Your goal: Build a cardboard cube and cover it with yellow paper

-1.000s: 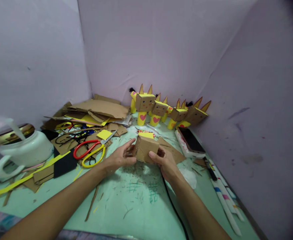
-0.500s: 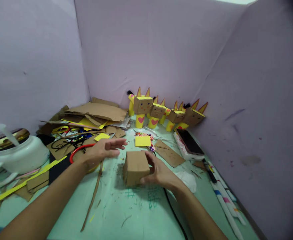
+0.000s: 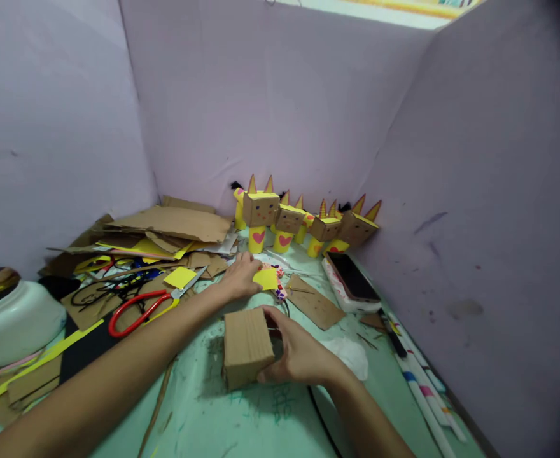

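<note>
A small brown cardboard box (image 3: 246, 346) stands near the middle of the green table. My right hand (image 3: 294, 350) grips its right side, with thumb low and fingers at the upper edge. Farther forward, my left hand (image 3: 242, 278) reaches out palm down, its fingertips at the left edge of a yellow paper square (image 3: 266, 278). Whether the fingers pinch the paper is hard to make out. Red-handled scissors (image 3: 141, 312) lie left of my left forearm, their blades beside another yellow square (image 3: 179, 277).
Several cardboard figures with yellow horns (image 3: 261, 210) stand along the back wall. Cardboard sheets (image 3: 175, 222) and scraps are heaped at the left, behind a white pot (image 3: 22, 321). A phone (image 3: 353, 277) and rolled white tubes (image 3: 423, 394) lie at the right.
My left hand has moved forward and right to the yellow square, uncovering the scissors. The view has shifted, and the box still sits in my right hand's grip.
</note>
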The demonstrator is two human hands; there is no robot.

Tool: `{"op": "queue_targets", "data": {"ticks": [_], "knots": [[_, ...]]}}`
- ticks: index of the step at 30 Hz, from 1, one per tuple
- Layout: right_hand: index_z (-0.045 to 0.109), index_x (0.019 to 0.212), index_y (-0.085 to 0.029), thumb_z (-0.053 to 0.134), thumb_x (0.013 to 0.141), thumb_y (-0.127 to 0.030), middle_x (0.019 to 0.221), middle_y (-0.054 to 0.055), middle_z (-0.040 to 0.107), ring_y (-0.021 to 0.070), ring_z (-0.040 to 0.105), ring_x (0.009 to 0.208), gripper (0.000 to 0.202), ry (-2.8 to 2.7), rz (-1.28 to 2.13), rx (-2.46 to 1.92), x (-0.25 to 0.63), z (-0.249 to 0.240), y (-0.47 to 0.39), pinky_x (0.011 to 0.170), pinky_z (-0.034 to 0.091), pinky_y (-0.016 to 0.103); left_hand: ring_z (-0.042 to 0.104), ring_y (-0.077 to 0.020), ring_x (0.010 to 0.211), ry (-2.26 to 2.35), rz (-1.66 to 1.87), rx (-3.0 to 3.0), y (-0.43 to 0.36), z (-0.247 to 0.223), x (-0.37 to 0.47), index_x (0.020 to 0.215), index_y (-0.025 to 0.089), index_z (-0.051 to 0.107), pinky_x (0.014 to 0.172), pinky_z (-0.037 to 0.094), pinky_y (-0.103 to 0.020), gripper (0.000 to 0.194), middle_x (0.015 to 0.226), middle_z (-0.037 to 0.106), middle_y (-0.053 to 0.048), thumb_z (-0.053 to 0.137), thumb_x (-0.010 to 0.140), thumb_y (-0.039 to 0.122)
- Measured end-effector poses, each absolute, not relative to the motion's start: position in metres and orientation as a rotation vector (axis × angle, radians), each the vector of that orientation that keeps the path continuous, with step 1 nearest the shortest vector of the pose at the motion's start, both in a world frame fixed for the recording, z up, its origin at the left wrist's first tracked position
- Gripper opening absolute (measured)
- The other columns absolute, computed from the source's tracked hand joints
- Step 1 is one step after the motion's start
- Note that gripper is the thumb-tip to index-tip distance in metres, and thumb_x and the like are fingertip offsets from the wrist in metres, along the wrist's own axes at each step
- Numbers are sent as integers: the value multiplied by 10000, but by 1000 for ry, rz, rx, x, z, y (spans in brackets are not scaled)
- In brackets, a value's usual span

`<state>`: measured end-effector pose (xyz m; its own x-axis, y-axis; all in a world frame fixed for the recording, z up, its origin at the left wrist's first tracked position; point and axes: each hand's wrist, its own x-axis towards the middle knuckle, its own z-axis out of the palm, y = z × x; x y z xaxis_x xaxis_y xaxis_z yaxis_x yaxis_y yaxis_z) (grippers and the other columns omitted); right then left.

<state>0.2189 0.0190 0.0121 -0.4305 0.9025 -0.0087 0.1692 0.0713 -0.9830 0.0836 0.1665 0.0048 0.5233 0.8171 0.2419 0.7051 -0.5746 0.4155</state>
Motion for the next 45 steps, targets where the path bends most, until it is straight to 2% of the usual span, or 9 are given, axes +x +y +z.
{"op": "queue_targets", "data": {"ticks": [7, 14, 17, 24, 32, 35, 38, 40, 45], "knots": [[533, 1107, -196, 825, 463, -109, 1099, 47, 614, 254, 594, 999, 713, -1704, 1345, -1118, 219, 13, 20, 857, 466, 362, 610, -222, 1003, 1285, 491, 2589, 173, 16, 83, 1197, 164, 542, 831, 533, -431, 331, 1204, 580, -92, 566, 904, 317], [426, 1331, -218, 841, 476, -147, 1320, 115, 527, 309, 478, 1222, 953, -1512, 1035, -1194, 209, -11, 30, 1009, 375, 450, 598, -220, 890, 1257, 855, 2649, 131, 59, 32, 901, 169, 715, 826, 453, -348, 239, 895, 673, -70, 482, 845, 159], [432, 1345, -215, 841, 483, -163, 1329, 111, 530, 311, 494, 1213, 955, -1493, 1045, -1160, 206, -16, 32, 1037, 350, 469, 578, -239, 831, 970, 1087, 2889, 94, 52, 14, 920, 181, 718, 760, 430, -385, 260, 864, 672, -94, 482, 816, 151], [430, 1372, -232, 888, 432, -218, 1351, 89, 527, 325, 440, 1274, 1046, -1480, 1108, -1153, 211, -14, 29, 1097, 278, 475, 523, -262, 850, 853, 889, 3125, 57, 30, 13, 1079, 190, 644, 732, 393, -426, 294, 956, 639, -116, 439, 869, 176], [433, 1381, -241, 910, 355, -253, 1459, 119, 407, 376, 331, 1345, 1132, -1509, 1122, -1372, 227, 12, 20, 1081, 271, 537, 571, -253, 933, 969, 1212, 2667, 47, 38, -1, 1085, 159, 627, 794, 430, -387, 305, 1023, 637, -123, 415, 897, 273], [607, 1199, -236, 895, 412, -307, 1200, 94, 626, 301, 587, 1064, 841, -1446, 1065, -1445, 240, 26, 16, 841, 487, 421, 587, -199, 738, 1382, 1199, 2225, 52, 41, -9, 776, 179, 645, 653, 429, -296, 264, 760, 651, -45, 463, 861, 352], [699, 694, -179, 789, 604, -448, 600, 9, 647, 138, 569, 530, 297, -1362, 1205, -1489, 243, 31, 15, 502, 428, 256, 432, -134, 472, 1510, 996, 1783, 61, 42, -10, 507, 190, 539, 471, 305, -254, 380, 464, 484, 21, 527, 748, 483], [643, 535, -177, 716, 676, -508, 417, -28, 544, 92, 470, 385, 367, -1341, 1384, -1463, 240, 32, 15, 415, 350, 224, 351, -105, 406, 1433, 885, 1606, 65, 40, -6, 447, 188, 504, 432, 249, -240, 424, 404, 420, 38, 545, 678, 541], [676, 592, -170, 672, 692, -560, 434, -25, 590, 79, 500, 351, 403, -1285, 1508, -1492, 227, 35, 12, 348, 295, 190, 315, -81, 376, 1358, 798, 1517, 63, 38, 7, 406, 181, 487, 411, 215, -221, 421, 373, 404, 48, 599, 613, 530]]}}
